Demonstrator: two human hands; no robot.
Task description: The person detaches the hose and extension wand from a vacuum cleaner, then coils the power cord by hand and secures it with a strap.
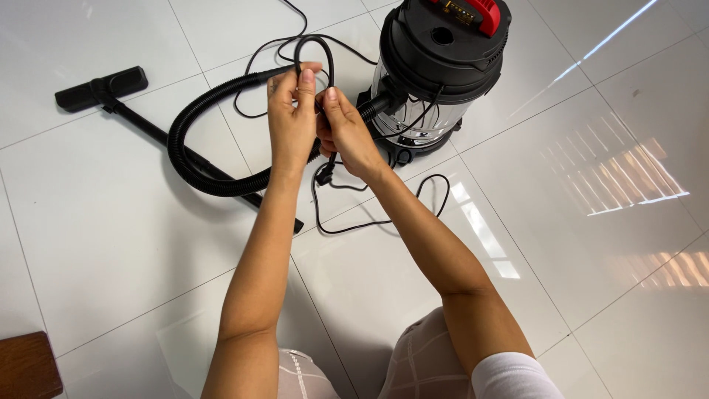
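Both hands up in front of the canister vacuum (442, 66), pinching the black power cord (316, 46). Left hand (290, 122) closed round its loop, right hand (346, 133) gripping just beside. Rest of cord trailing on floor below the vacuum.

A glossy white tiled floor (576, 133) with thin grey grout lines carries everything, and bright window light reflects across its right side. A canister vacuum (439, 66) with a black lid and steel body stands on it near the top. Its ribbed black hose (185, 159) curls over the tiles, joining a rigid tube that ends in a flat floor nozzle (100, 89) at the upper left. Loose black power cord (384, 220) loops across the tiles below the vacuum. A brown wooden corner (26, 366) sits at the lower left.
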